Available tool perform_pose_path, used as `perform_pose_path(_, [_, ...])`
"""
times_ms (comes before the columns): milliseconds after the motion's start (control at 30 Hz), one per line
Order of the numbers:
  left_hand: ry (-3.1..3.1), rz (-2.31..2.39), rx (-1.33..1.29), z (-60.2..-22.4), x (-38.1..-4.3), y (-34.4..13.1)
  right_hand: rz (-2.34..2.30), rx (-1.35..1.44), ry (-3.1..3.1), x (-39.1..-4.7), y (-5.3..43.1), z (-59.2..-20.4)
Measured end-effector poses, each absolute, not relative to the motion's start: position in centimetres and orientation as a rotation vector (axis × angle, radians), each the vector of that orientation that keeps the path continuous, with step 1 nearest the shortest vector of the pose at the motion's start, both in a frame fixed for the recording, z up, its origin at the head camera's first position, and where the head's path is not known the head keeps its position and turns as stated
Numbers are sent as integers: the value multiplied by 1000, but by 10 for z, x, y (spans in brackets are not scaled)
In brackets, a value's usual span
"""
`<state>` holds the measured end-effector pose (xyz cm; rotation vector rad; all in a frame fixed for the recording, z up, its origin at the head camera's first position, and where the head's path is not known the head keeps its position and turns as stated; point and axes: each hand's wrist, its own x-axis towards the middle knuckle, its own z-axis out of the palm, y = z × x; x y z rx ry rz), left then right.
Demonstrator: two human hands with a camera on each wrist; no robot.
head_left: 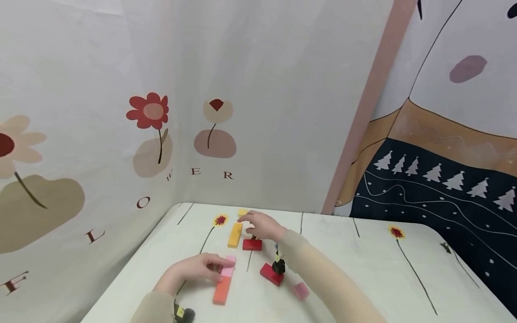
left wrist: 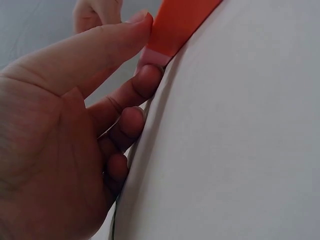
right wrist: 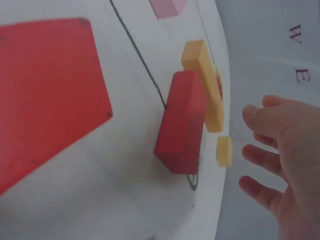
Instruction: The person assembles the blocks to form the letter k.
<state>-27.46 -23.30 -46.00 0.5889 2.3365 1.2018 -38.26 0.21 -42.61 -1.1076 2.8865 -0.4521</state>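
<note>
Yellow oblong block (head_left: 235, 236) is pointed at the table's far edge (head_left: 278, 211), left of empty right hand (head_left: 263, 225); pink block (head_left: 228, 272) is touched by left hand (head_left: 194, 270), grip unclear.

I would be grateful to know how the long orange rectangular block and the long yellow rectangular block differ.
The long orange rectangular block lies nearer the person; the long yellow rectangular block lies farther away. The orange one appears to meet a pink block end to end, while the yellow one lies apart from the small yellow block beyond it. Both lie on the flower-printed white table.
</note>
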Motion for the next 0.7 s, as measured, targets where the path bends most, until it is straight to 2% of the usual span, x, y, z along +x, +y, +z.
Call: perform_pose_path(700, [2334,1215,569,-463,-273,-235,-561,-978,2745,-408,-20,-453])
